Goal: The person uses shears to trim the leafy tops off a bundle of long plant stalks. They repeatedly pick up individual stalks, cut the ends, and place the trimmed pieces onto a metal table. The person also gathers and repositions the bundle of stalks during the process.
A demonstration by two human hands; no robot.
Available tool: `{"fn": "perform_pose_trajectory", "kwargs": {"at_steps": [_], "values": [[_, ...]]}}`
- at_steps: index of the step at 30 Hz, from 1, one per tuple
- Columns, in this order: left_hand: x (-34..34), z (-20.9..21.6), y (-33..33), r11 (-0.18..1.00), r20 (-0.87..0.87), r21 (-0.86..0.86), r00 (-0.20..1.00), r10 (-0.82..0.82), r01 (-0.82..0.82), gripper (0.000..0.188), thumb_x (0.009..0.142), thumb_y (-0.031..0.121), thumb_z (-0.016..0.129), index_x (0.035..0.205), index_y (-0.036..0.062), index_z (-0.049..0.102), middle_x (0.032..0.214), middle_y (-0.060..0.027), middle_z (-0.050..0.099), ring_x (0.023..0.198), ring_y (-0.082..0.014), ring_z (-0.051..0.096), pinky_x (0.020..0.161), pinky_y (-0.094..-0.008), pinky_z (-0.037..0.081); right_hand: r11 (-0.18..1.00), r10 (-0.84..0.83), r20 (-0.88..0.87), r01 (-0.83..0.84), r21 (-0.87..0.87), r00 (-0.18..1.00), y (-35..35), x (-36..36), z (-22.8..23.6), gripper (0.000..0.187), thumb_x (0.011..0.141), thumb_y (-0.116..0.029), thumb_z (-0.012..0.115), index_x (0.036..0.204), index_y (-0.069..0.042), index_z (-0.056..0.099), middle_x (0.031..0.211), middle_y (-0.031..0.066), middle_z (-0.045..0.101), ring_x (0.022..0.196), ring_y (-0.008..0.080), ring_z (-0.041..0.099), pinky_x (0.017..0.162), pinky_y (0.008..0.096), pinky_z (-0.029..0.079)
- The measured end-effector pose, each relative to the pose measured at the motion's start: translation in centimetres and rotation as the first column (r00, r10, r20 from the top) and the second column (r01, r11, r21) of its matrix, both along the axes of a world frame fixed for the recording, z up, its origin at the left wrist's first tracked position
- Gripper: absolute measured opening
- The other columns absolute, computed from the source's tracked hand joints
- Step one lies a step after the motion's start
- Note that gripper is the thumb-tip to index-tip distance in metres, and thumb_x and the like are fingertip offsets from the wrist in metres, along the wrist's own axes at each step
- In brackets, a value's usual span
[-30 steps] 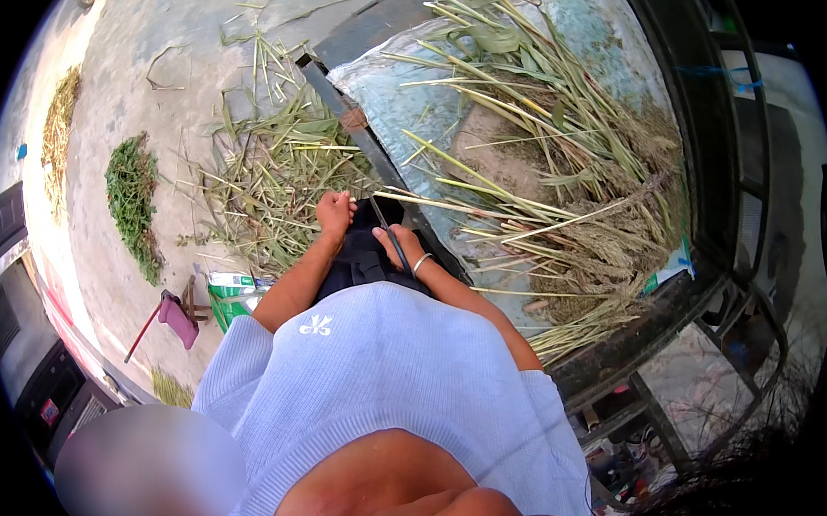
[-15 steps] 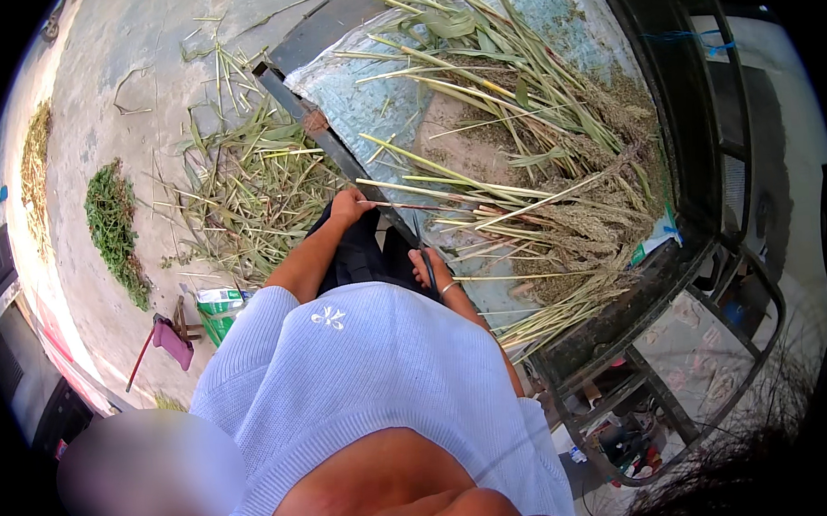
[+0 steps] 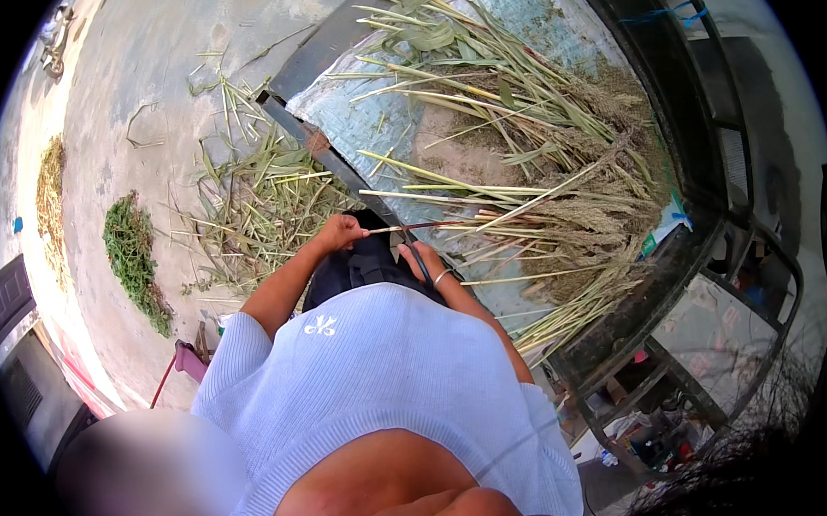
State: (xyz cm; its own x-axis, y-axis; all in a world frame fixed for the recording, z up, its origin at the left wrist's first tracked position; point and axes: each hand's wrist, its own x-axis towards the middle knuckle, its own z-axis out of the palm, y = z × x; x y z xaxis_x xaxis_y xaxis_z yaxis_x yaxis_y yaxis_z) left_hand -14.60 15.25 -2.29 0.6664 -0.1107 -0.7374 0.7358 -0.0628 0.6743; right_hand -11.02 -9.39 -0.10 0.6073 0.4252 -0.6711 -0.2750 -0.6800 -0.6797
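Note:
A thin reddish stalk (image 3: 435, 224) runs from the fingers of my left hand (image 3: 341, 232), which pinch its pale end, toward the pile on the right. My right hand (image 3: 421, 262) is closed around the dark handles of scissors (image 3: 408, 239), whose blades meet the stalk just right of my left fingers. Whether the blades are apart there is too small to tell. Beyond my right hand lie many cut stalks with brownish seed heads (image 3: 605, 203), their bare ends pointing toward me.
The stalks rest on a pale blue sheet (image 3: 334, 123) in a metal-edged truck bed (image 3: 340, 162). Cut stems and leaves (image 3: 268, 204) litter the concrete on the left. Farther left is a green plant heap (image 3: 137, 261). A dark metal frame (image 3: 691, 389) stands at the lower right.
My left hand has moved slightly down and left with the stalk. The scissors have come up to the stalk and now meet it. The whole view has shifted a little.

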Motion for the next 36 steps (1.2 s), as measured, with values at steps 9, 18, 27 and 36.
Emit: {"fn": "perform_pose_trajectory", "kwargs": {"at_steps": [9,18,27,36], "values": [[1.5,1.4,5.9,0.306,-0.43,0.729,0.758,-0.491,0.612,0.029,0.069,0.028,0.069,0.088,0.0075,0.062,0.095,-0.0147,0.061,0.085,-0.0313,0.06,0.07,-0.0401,0.048,0.998,0.008,-0.019,-0.009,-0.059,1.0,-5.5,-1.3,1.3,0.046,0.074,-0.048,0.063,0.072,-0.002,0.058,0.066,0.0174,0.058,0.063,0.0309,0.057,0.06,0.0364,0.043],[23.0,3.4,-7.4,0.701,0.657,0.683,0.591,-0.467,-0.206,0.014,0.071,0.018,0.064,0.079,0.007,0.06,0.083,-0.0103,0.057,0.08,-0.0303,0.055,0.071,-0.0401,0.045,0.916,-0.393,0.204,0.401,0.002,0.897,-11.8,-1.4,4.3,0.034,0.078,-0.036,0.063,0.082,-0.003,0.059,0.069,0.0129,0.061,0.064,0.0243,0.06,0.06,0.0322,0.046],[28.1,-1.6,-8.5,0.454,0.174,0.876,0.773,-0.611,0.161,0.019,0.071,0.025,0.065,0.078,0.0078,0.062,0.079,-0.0089,0.063,0.073,-0.0263,0.06,0.067,-0.0375,0.046,0.685,-0.724,0.262,0.711,0.159,0.638,-17.8,-5.2,2.1,0.031,0.08,-0.028,0.063,0.091,0.0,0.057,0.064,0.0058,0.059,0.059,0.0117,0.057,0.053,0.0251,0.045],[16.5,2.3,-1.2,0.929,0.407,0.284,0.848,-0.34,0.236,0.021,0.079,0.023,0.061,0.075,0.0023,0.064,0.055,-0.006,0.058,0.049,-0.0131,0.054,0.049,-0.028,0.042,0.943,-0.328,0.186,0.308,0.128,0.926,-15.0,0.6,5.3,0.035,0.081,-0.03,0.062,0.1,-0.002,0.056,0.071,0.0062,0.057,0.061,0.0119,0.052,0.056,0.0257,0.044]]}}
